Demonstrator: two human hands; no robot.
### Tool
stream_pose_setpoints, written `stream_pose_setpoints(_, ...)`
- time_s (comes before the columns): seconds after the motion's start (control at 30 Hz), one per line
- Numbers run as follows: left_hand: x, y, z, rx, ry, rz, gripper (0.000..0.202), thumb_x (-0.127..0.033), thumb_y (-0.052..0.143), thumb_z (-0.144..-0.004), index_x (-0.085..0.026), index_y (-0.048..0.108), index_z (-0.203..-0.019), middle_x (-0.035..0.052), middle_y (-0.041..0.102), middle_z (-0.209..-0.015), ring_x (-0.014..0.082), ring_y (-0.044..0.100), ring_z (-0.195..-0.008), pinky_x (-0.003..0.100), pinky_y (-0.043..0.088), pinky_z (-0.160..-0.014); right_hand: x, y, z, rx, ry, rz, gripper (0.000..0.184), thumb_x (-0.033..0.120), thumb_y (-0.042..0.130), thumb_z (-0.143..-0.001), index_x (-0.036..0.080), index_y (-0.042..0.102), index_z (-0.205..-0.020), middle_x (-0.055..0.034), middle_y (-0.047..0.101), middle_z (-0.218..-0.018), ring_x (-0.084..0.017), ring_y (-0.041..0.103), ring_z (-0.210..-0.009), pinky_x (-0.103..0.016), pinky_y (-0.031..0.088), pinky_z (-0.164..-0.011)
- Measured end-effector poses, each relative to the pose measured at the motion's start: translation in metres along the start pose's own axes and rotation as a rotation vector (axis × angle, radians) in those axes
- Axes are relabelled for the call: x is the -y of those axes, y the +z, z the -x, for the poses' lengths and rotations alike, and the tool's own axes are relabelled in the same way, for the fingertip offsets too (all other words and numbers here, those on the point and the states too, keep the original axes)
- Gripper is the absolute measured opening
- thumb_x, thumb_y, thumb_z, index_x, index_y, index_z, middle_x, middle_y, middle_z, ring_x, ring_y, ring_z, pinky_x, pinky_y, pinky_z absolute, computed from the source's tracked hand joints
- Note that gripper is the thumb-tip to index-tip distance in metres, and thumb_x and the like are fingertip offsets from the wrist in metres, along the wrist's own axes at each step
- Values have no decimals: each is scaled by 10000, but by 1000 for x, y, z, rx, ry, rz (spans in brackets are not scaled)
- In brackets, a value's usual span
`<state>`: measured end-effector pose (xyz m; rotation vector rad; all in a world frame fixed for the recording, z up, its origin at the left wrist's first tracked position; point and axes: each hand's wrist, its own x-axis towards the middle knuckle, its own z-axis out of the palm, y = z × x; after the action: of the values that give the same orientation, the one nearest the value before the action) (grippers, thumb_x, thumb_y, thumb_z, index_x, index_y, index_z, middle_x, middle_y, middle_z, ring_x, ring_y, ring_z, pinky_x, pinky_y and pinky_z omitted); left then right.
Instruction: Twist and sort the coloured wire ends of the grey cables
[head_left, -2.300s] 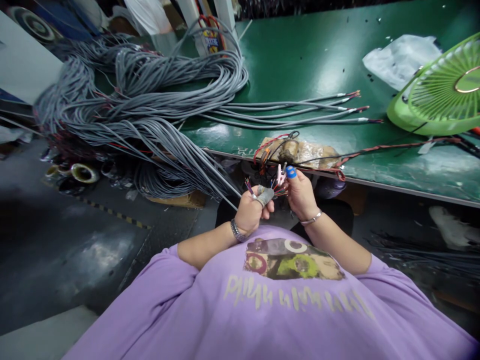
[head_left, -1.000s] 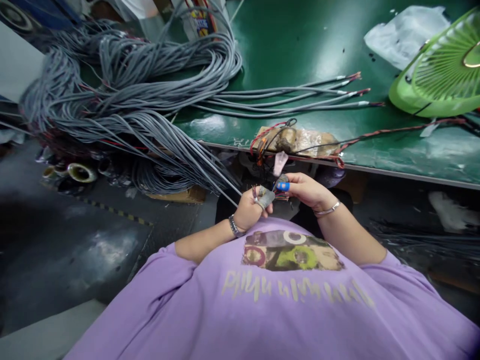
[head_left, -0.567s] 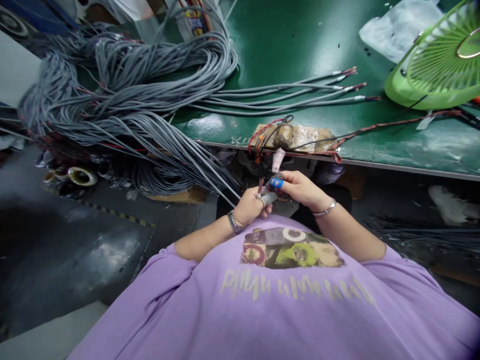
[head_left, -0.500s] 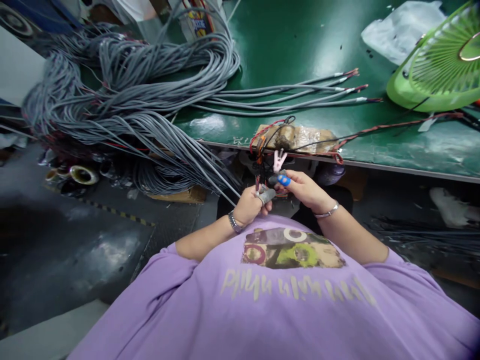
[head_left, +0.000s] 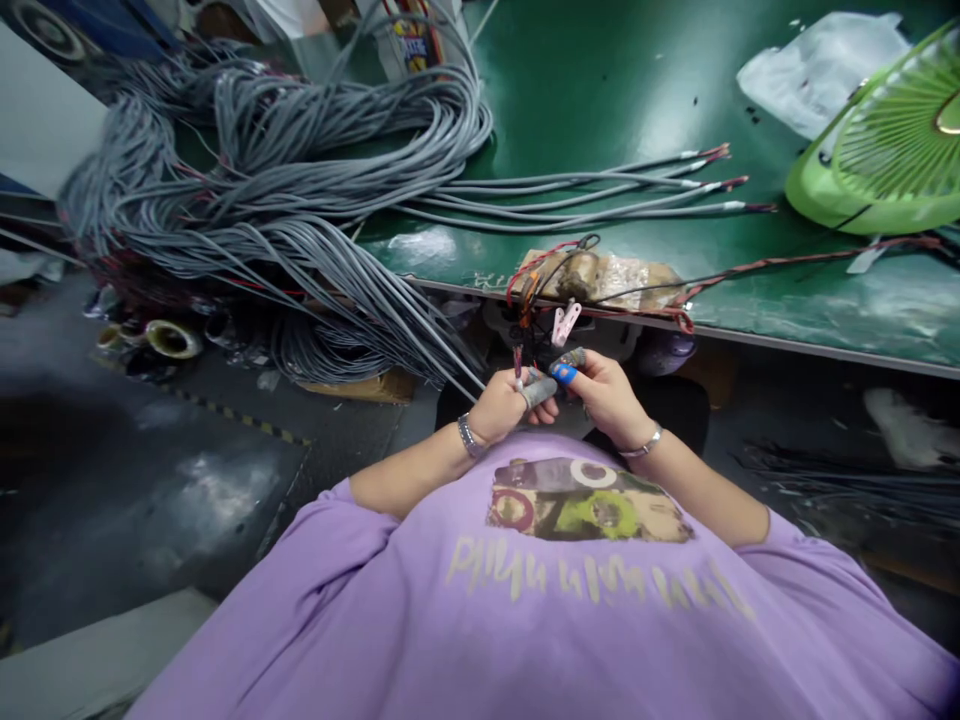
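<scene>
My left hand (head_left: 504,405) is closed round the end of a grey cable (head_left: 469,385), and thin reddish wires (head_left: 517,360) stick up above its fingers. A grey cover wraps its thumb. My right hand (head_left: 606,395) is pinched just beside it, fingertips close to the left ones. Blue tape and dark covers sit on its fingers. Whatever lies in the right pinch is too small to make out. Just beyond the hands, a pale pink clip (head_left: 566,323) hangs at the table edge near dark and orange wires (head_left: 527,295).
A taped block (head_left: 645,280) lies along the edge of the green table (head_left: 585,100). Heaped grey cables (head_left: 300,190) fill the left side, several stripped ends pointing right. A green fan (head_left: 892,150) and a plastic bag (head_left: 821,75) are at right. Tape rolls (head_left: 172,338) lie below left.
The right hand's fingers have shifted slightly and its wrist has turned a little. The pink clip is tilted differently. The whole view has moved slightly; the left hand keeps its hold on the cable.
</scene>
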<state>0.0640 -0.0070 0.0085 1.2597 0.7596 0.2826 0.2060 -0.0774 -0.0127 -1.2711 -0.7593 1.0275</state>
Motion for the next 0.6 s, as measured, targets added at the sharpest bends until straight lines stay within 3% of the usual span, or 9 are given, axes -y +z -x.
stream_pose_setpoints(0.1,0,-1,1,30,18,-34,403,-492,781,-700,-136,595,-674,44,676,-585,105,614,-442,178,337,-375,9,0,-6,78,10,25,400,521,842,-632,182,645,-712,9,605,-659,-100,455,-570,-251,378,-526)
stream_pose_setpoints(0.37,7,2,-2,-182,93,186,441,-543,765,-680,-161,556,-748,-6,651,-564,93,590,-413,177,298,-358,4,6,-10,-16,65,-66,455,559,847,-612,184,592,-653,45,500,-560,-83,385,-520,-243,321,-494)
stream_pose_setpoints(0.6,3,4,1,-251,89,244,455,-545,769,-656,-169,541,-775,-19,637,-561,83,568,-403,182,281,-360,1,2,0,-9,48,-62,380,504,850,-641,197,631,-678,31,536,-602,-97,412,-543,-251,355,-511)
